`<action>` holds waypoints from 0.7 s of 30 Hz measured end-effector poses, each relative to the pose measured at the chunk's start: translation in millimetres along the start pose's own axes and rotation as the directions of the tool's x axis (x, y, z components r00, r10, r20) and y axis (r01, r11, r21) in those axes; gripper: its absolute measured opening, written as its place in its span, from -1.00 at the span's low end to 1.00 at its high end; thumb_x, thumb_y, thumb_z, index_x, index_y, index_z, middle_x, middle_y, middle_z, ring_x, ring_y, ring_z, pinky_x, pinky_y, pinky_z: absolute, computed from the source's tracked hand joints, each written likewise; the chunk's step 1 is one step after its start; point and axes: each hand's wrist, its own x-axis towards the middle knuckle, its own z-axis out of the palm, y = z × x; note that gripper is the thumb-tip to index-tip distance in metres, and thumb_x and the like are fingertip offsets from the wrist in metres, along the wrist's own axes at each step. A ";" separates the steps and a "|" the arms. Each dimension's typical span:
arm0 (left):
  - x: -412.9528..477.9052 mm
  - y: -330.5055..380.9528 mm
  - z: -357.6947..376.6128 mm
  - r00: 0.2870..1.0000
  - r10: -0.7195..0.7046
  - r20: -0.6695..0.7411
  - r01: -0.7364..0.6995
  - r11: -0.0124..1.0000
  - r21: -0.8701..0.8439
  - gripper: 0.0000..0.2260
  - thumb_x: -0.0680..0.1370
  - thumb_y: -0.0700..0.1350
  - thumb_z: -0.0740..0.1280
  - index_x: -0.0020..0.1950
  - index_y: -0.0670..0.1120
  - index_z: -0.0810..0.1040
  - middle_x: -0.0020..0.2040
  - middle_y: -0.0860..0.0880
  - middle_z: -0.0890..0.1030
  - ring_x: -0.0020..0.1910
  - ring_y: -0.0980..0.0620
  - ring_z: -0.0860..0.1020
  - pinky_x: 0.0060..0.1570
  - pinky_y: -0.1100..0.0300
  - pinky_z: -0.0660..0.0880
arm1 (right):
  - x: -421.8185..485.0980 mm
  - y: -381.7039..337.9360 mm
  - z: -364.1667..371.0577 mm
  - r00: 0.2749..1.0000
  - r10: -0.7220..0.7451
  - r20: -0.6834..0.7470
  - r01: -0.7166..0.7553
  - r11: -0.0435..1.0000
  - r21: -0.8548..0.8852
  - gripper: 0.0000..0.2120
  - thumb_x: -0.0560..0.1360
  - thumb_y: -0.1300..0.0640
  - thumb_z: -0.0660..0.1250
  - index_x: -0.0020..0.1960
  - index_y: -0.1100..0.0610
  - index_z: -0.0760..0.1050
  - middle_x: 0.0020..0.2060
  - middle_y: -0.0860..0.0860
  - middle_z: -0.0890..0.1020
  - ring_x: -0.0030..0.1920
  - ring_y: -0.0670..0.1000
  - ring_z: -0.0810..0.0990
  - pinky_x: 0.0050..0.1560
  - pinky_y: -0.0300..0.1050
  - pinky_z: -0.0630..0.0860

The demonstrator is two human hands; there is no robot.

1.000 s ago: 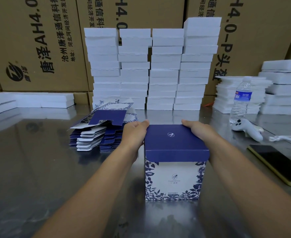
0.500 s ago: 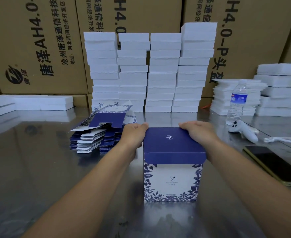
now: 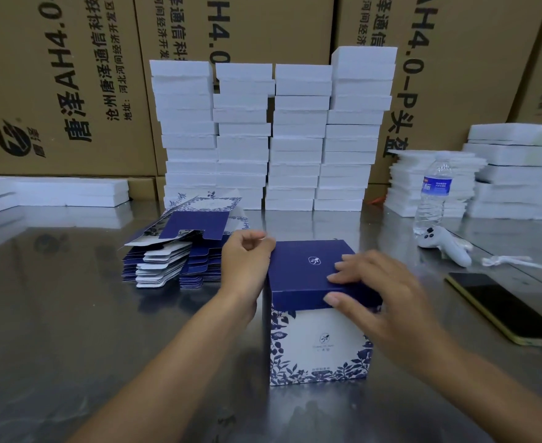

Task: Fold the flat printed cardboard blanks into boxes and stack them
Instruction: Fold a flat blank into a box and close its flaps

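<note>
The folded box [image 3: 321,343] stands upright on the steel table [image 3: 55,314], its dark blue lid [image 3: 305,266] shut flat over the white, leaf-printed front; all places below are given from this box.

Your right hand [image 3: 384,292] has left the lid's far right corner, where it lay half a second ago, and is now over the near right part of the lid. Its fingers [image 3: 352,260] lie spread wide and nearly straight on the lid's top, and the thumb presses the lid's blue front band just below the edge.

Your left hand [image 3: 247,263] remains at the box's far left corner, but its fingers, earlier laid along the lid's rim, are now curled inward. The knuckles touch the lid's corner; you cannot tell whether the fingers pinch anything.

The box itself sits as it did before, square to you.

The stack of flat blanks [image 3: 174,251] lies just left of the box and slightly behind it, apart from your left hand. Columns of white slabs [image 3: 269,135] rise behind the box, against brown cartons [image 3: 55,75]. To the right of the box and behind it stand a water bottle [image 3: 432,193] and a white controller [image 3: 445,244]; a phone [image 3: 503,305] lies face up to the box's right.
</note>
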 end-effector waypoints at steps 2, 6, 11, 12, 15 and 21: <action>-12.8 -1.7 -3.5 0.997 0.067 0.046 -0.069 0.997 0.045 -0.91 0.54 -0.21 0.33 0.00 -0.04 0.54 0.02 0.00 0.55 -0.15 0.18 0.55 -0.27 0.44 0.47 | -0.8 6.8 9.9 0.995 -0.071 -0.067 0.065 0.994 -0.083 -0.71 0.44 -0.06 0.33 -0.10 0.17 0.63 -0.11 0.00 0.62 0.03 0.03 0.61 0.00 0.04 0.52; -37.5 -10.4 -18.2 0.885 0.440 0.150 -0.465 0.839 0.284 -0.83 0.56 -0.12 0.30 -0.13 0.15 0.57 0.22 0.29 0.43 0.28 0.35 0.33 0.25 0.33 0.29 | 7.7 13.4 24.8 0.993 0.031 -0.112 -0.030 1.000 0.006 -0.74 0.46 -0.04 0.33 -0.08 0.16 0.62 -0.09 0.02 0.62 0.05 0.05 0.60 -0.02 0.09 0.55; -34.7 -19.3 -21.5 0.773 0.580 0.256 -0.632 0.668 0.394 -0.87 0.49 -0.05 0.37 0.02 0.04 0.61 -0.05 0.39 0.49 0.21 0.24 0.43 0.30 0.00 0.33 | 18.3 11.6 38.9 0.986 0.131 -0.100 -0.117 0.984 0.134 -0.78 0.45 -0.06 0.32 -0.08 0.07 0.60 -0.15 -0.12 0.52 0.03 0.01 0.55 -0.06 -0.13 0.52; -31.3 -18.5 -21.9 0.769 0.589 0.249 -0.635 0.659 0.403 -0.86 0.48 -0.06 0.40 0.03 0.01 0.63 -0.07 0.38 0.49 0.18 0.22 0.44 0.28 -0.05 0.35 | 18.6 12.7 40.9 0.986 0.133 -0.102 -0.118 0.984 0.135 -0.80 0.46 -0.06 0.34 -0.08 0.06 0.60 -0.15 -0.16 0.51 0.03 0.00 0.54 -0.04 -0.23 0.48; -23.9 -17.2 -22.3 0.732 0.618 0.287 -0.675 0.601 0.429 -0.81 0.44 0.03 0.36 -0.03 -0.01 0.66 -0.08 0.35 0.51 0.14 0.21 0.43 0.22 -0.02 0.38 | 17.7 15.9 46.1 0.985 0.113 -0.130 -0.100 0.990 0.103 -0.82 0.44 0.01 0.33 -0.05 0.06 0.62 -0.15 -0.22 0.46 0.07 -0.04 0.51 0.02 -0.46 0.35; -14.9 -16.9 -24.1 0.644 0.668 0.372 -0.752 0.464 0.468 -0.85 0.48 -0.02 0.34 -0.12 -0.06 0.64 -0.14 0.16 0.62 -0.06 0.06 0.46 0.04 0.21 0.36 | 18.0 15.6 50.0 0.976 0.149 -0.161 -0.126 0.981 0.145 -0.84 0.44 0.00 0.32 -0.11 0.05 0.61 -0.16 -0.17 0.48 0.02 -0.06 0.53 -0.14 -0.08 0.53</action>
